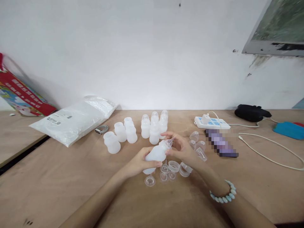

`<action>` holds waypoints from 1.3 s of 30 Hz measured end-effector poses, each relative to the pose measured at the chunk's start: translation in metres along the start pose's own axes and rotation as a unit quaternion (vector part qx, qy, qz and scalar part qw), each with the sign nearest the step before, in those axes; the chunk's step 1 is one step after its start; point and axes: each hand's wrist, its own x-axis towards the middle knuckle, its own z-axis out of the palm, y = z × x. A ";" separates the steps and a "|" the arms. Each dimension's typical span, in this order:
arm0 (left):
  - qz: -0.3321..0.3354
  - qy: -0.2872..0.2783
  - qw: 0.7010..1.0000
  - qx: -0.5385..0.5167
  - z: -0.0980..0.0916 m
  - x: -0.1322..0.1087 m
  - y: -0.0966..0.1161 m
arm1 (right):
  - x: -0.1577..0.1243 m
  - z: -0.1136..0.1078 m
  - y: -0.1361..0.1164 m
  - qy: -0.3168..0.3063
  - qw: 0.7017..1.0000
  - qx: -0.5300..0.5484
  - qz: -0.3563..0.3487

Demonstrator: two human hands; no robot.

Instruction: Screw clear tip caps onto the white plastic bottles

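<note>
My left hand point(140, 163) is wrapped round a milky white baby bottle point(155, 154), which is tilted with its neck toward the upper right. At the neck sits a clear bottle nipple point(169, 142), and the fingers of my right hand point(178, 145) are closed about it and its ring. Just below, clear nipples point(150, 180) and clear screw rings point(174, 166) lie on the table. Beside my right hand are several clear dome caps point(194, 136). Part of the bottle's neck is hidden by my right fingers.
Three uncapped bottles point(112, 142) stand to the left, and three capped bottles point(154, 128) behind my hands. A white plastic bag point(76, 118) and a watch point(101, 129) lie further left. On the right are a power strip point(212, 122), a phone point(220, 142), a cable point(270, 136) and a black case point(252, 112).
</note>
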 end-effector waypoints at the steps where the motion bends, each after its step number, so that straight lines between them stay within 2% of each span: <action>1: 0.004 0.017 1.000 0.008 0.002 0.000 0.000 | 0.000 0.003 0.004 0.011 1.000 -0.013 -0.002; 5: 0.003 0.097 0.995 0.023 0.007 0.003 0.000 | 0.002 0.010 0.008 0.023 1.000 -0.017 0.004; 10: -0.010 0.162 0.986 0.036 -0.001 0.005 0.000 | 0.001 0.005 -0.003 -0.035 0.985 0.158 0.059; 12: -0.008 0.177 0.984 0.034 -0.004 0.006 0.000 | 0.002 0.004 -0.004 -0.036 0.982 0.171 0.067; 15: -0.007 0.185 0.983 0.021 -0.003 0.009 -0.003 | 0.003 0.010 0.006 -0.013 0.995 0.086 0.049; 18: -0.018 0.186 0.982 -0.011 0.003 0.012 -0.008 | 0.004 0.017 0.019 0.039 0.999 0.002 0.011; 21: -0.009 0.211 0.977 -0.028 0.004 0.014 -0.011 | 0.000 0.018 0.015 0.139 0.984 -0.101 -0.037; 22: -0.004 0.223 0.974 -0.026 0.003 0.014 -0.011 | -0.002 0.017 0.008 0.146 0.978 -0.139 -0.057; 23: 0.002 0.236 0.971 -0.021 0.002 0.014 -0.011 | -0.004 0.016 0.000 0.130 0.973 -0.176 -0.077; 25: 0.019 0.257 0.966 -0.008 -0.001 0.013 -0.011 | -0.009 0.016 -0.015 -0.024 0.965 -0.246 -0.090; 27: 0.039 0.275 0.961 0.006 -0.004 0.012 -0.010 | -0.012 0.018 -0.023 -0.138 0.933 -0.326 -0.072; 29: 0.044 0.277 0.960 0.011 -0.005 0.011 -0.008 | -0.014 0.023 -0.022 -0.199 0.901 -0.383 -0.049; 32: 0.027 0.260 0.965 0.014 -0.006 0.010 -0.007 | -0.014 0.030 -0.012 -0.251 0.876 -0.410 -0.032; 35: 0.022 0.252 0.967 0.024 -0.006 0.010 -0.007 | -0.014 0.031 -0.008 -0.260 0.875 -0.407 -0.026; 37: 0.030 0.256 0.966 0.034 -0.007 0.010 -0.007 | -0.012 0.027 -0.011 -0.250 0.891 -0.378 -0.018; 39: 0.045 0.265 0.962 0.040 -0.008 0.010 -0.008 | -0.010 0.018 -0.015 -0.213 0.926 -0.311 -0.012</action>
